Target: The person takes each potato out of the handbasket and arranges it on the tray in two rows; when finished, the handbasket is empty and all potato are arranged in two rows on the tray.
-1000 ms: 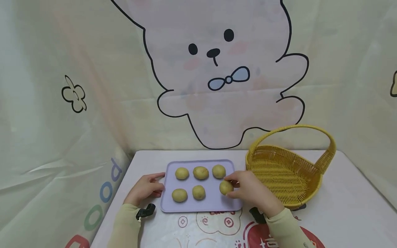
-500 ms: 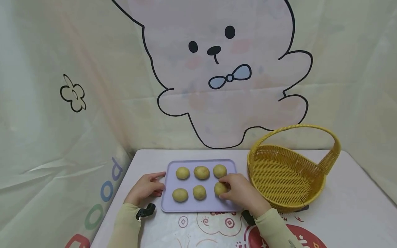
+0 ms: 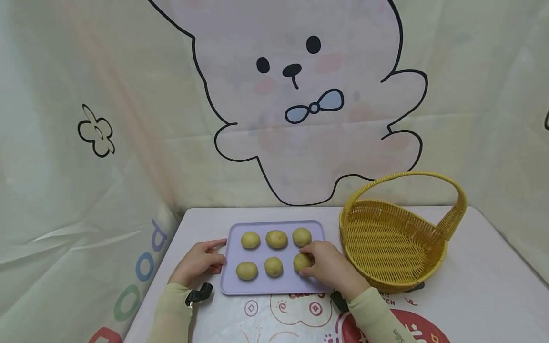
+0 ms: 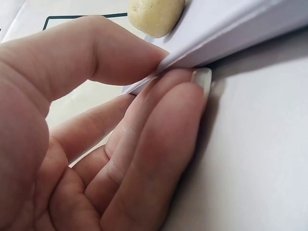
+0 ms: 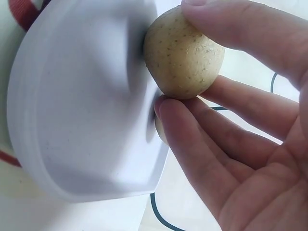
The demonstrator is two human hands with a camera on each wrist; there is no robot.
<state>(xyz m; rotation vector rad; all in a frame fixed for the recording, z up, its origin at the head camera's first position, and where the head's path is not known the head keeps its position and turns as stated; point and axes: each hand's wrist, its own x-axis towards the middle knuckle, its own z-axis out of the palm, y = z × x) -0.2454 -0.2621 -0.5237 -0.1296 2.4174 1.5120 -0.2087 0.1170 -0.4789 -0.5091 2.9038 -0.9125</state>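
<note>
In the head view a lavender tray (image 3: 263, 286) lies on the table, bearing several potatoes in two rows. My right hand (image 3: 330, 267) pinches the front-right potato (image 3: 302, 263) between thumb and fingers. The right wrist view shows that potato (image 5: 180, 55) up close, at the tray's surface; whether it touches cannot be told. Behind it sits another potato (image 3: 302, 237). At the tray's left edge, my left hand (image 3: 199, 262) grips the rim. In the left wrist view the thumb lies over the tray edge (image 4: 192, 53), with the fingers against its outer side.
A yellow woven basket (image 3: 388, 247) with a tall handle stands right of the tray, its visible inside bare. The white table (image 3: 472, 267) carries a printed cover at the front. A curtain with a cartoon bear (image 3: 309, 143) hangs behind.
My right hand has moved left over the tray with the potato, bringing it into the front row's right end. My left hand has stayed at the tray's edge.
</note>
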